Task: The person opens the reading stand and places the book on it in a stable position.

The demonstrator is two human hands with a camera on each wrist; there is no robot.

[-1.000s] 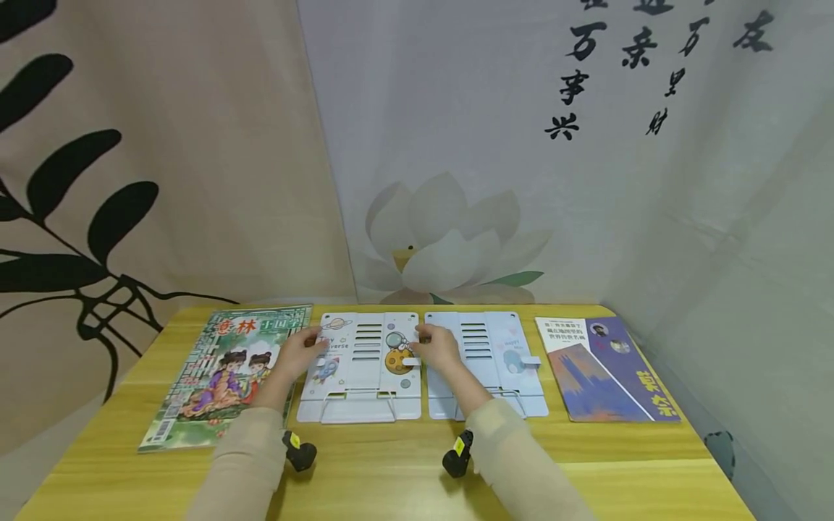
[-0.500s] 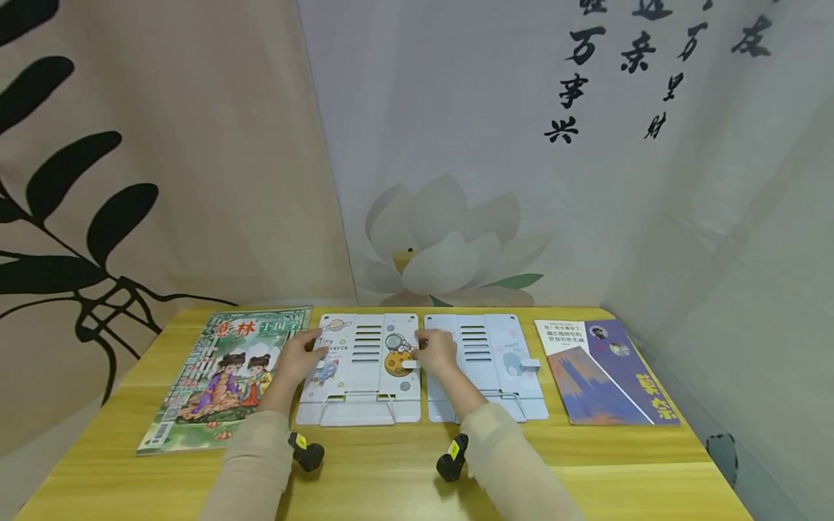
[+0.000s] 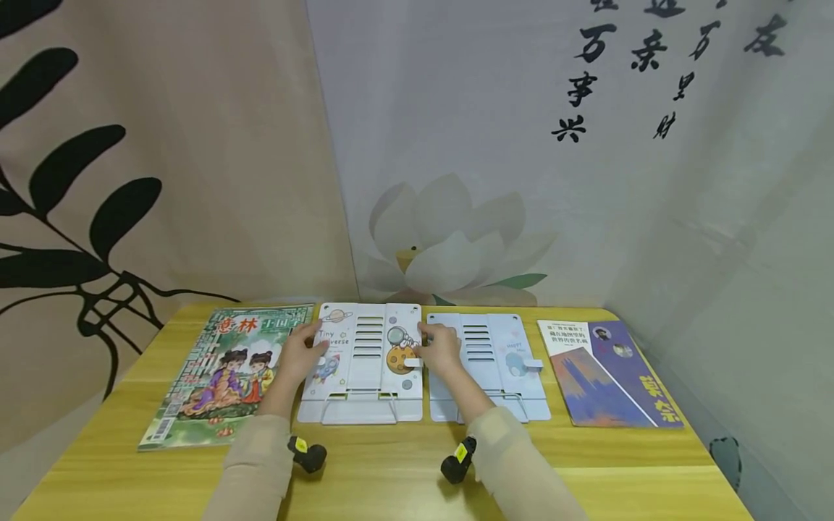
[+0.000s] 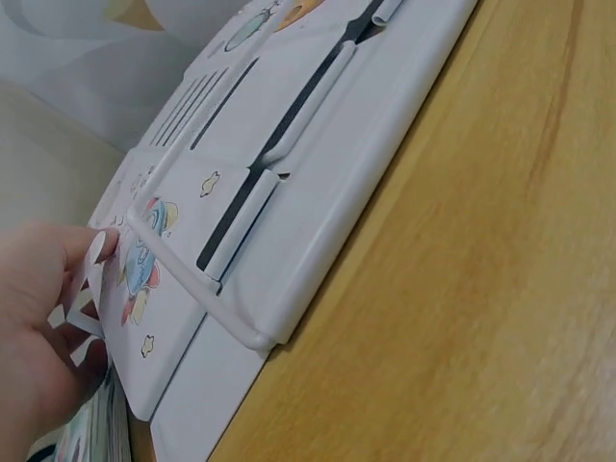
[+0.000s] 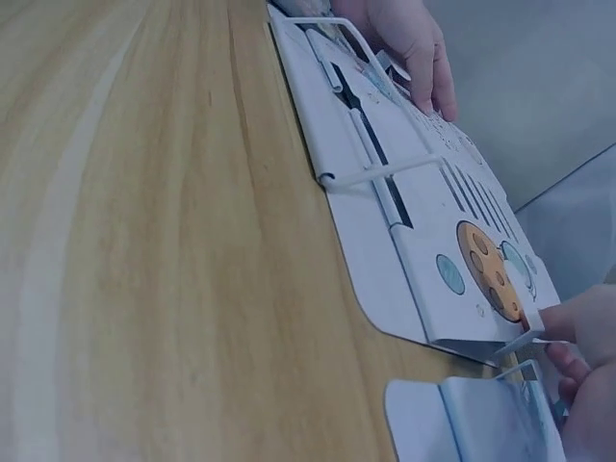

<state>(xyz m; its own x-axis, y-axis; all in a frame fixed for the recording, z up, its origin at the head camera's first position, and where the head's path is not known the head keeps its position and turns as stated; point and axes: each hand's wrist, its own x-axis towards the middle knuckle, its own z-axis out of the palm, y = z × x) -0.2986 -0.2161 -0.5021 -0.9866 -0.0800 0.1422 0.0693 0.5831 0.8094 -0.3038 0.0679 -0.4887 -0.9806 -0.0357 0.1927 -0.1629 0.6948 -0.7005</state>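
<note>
A white book stand (image 3: pixel 366 373) with planets, a rocket and an astronaut printed on it sits mid-table, its back plate tilted slightly up at the far edge. My left hand (image 3: pixel 302 354) grips its left side edge, thumb and fingers on either side of the plate in the left wrist view. On the opposite edge, beside a small white page clip (image 3: pixel 413 362), my right hand (image 3: pixel 441 351) holds the plate. The stand's wire support (image 4: pixel 173 260) lies across its lower front. A pale blue book stand (image 3: pixel 495 373) lies flat to the right, partly covered by my right hand and forearm.
A magazine (image 3: pixel 221 391) with two cartoon children lies on the left, partly under my left forearm. To the right is a purple and white book (image 3: pixel 606 376). Behind the wooden table (image 3: pixel 378 470) hangs a printed curtain (image 3: pixel 449 145).
The far edge of the white book stand has risen a little between my hands, which keep their grip on its sides. The blue stand, magazine and book stay in place.
</note>
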